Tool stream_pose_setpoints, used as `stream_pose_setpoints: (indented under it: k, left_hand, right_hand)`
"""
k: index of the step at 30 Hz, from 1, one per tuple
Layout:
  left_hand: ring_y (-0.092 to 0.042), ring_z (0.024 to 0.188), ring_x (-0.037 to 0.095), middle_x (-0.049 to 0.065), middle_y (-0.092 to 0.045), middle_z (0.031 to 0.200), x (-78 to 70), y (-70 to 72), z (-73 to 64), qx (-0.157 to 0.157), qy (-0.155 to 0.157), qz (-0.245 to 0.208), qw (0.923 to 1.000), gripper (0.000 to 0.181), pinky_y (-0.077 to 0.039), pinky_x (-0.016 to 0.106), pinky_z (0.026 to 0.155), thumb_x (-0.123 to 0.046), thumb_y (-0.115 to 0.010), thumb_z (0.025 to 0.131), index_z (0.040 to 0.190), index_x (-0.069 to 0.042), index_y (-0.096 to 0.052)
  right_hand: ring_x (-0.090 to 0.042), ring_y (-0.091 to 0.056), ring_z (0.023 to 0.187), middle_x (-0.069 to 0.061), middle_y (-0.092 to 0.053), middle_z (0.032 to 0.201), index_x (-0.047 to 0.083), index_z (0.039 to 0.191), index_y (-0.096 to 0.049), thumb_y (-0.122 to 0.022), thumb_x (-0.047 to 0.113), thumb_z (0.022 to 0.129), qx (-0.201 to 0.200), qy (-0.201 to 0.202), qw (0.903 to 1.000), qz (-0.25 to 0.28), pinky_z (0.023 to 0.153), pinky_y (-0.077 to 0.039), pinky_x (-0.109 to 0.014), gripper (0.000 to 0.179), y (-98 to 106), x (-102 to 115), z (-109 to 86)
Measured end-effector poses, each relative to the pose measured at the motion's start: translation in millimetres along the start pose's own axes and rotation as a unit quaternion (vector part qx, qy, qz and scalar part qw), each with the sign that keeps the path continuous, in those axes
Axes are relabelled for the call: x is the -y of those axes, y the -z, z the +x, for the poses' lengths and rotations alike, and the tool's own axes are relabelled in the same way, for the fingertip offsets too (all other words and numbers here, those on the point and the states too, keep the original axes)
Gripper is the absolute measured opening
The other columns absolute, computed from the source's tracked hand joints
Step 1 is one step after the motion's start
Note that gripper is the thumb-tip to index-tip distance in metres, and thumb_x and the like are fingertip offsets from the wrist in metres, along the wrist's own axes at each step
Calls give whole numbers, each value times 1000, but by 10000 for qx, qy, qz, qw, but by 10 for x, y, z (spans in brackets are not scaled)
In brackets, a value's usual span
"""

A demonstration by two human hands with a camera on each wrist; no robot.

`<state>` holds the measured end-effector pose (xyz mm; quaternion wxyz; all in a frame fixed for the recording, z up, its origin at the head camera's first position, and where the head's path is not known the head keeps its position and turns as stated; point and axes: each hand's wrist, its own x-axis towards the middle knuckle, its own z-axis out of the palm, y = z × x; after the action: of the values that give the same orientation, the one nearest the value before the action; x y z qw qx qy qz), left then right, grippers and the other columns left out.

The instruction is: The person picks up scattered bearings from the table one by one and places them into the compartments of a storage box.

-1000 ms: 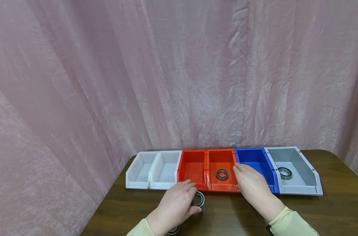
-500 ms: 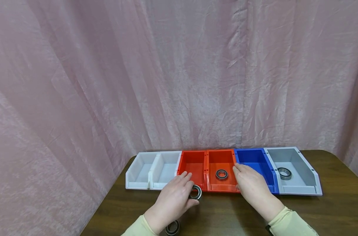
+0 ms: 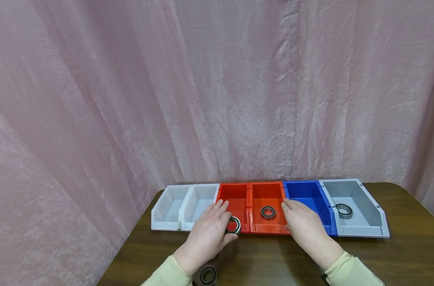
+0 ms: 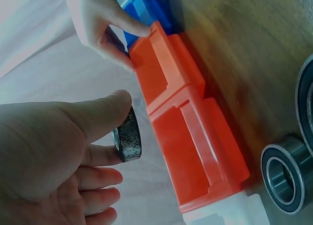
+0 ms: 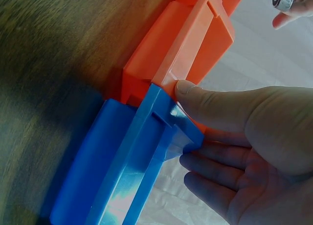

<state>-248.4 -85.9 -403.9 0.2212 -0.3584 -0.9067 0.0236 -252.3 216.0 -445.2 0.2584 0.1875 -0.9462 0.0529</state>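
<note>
My left hand (image 3: 207, 232) pinches a ball bearing (image 3: 233, 225) between thumb and forefinger, over the front of the left red bin (image 3: 234, 198). In the left wrist view the bearing (image 4: 130, 139) shows its speckled outer rim; the other fingers are loosely bent below it. My right hand (image 3: 304, 222) grips the wall where the right red bin (image 3: 258, 194) meets the blue bin (image 3: 304, 190). Its thumb lies on the red edge in the right wrist view, with fingers on the blue side. Another bearing (image 3: 268, 212) lies flat in the right red bin.
Two white bins (image 3: 170, 202) stand at the row's left end. At the right end, a grey bin (image 3: 363, 202) holds a bearing (image 3: 344, 211). More bearings (image 4: 283, 178) stand on the wooden table (image 3: 259, 262) near my left wrist. A pink curtain (image 3: 220, 87) hangs behind.
My left hand has moved forward and slightly left with the bearing, from above the table to the left red bin's front. The right hand has kept its place on the wall.
</note>
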Motion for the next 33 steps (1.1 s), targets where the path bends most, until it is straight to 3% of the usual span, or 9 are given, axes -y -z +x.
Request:
stream_pose_setpoints:
  k: [10, 20, 27, 33]
  left_hand:
    - [-59, 144, 42, 26, -64, 150, 84, -13, 66, -33, 81, -46, 10000, 48, -47, 52, 121, -37, -92, 93, 118, -3, -70]
    - [-57, 147, 41, 26, -63, 153, 157, -55, 140, 61, 184, -59, 9998, 53, -45, 53, 122, -35, -88, 97, 131, 0, -69]
    - [-55, 148, 41, 24, -63, 153, 209, -109, 211, 233, 274, -68, 9993, 54, -44, 54, 123, -38, -87, 98, 133, -1, -70]
    - [-57, 146, 41, 24, -65, 150, 251, -146, 275, 180, 273, -27, 9995, 52, -46, 55, 121, -37, -88, 96, 129, -1, -70]
  right_hand:
    - [-43, -72, 120, -26, -73, 132, -8, 125, -76, -97, 2, 76, 14, -18, 10000, 12, 105, -59, -55, 54, -9, 5, -7]
    - [-42, -72, 117, -26, -74, 129, -9, 120, -76, -97, -2, 69, -325, 117, 9994, 2, 103, -60, -53, 55, -35, -10, -25]
    - [-42, -72, 117, -26, -74, 129, -9, 120, -76, -97, -1, 69, -327, 140, 9994, -26, 102, -60, -53, 55, -36, -14, -24]
    - [-42, -72, 117, -26, -74, 129, -8, 121, -76, -97, 0, 71, -298, 136, 9995, -25, 103, -60, -53, 55, -29, -11, -18]
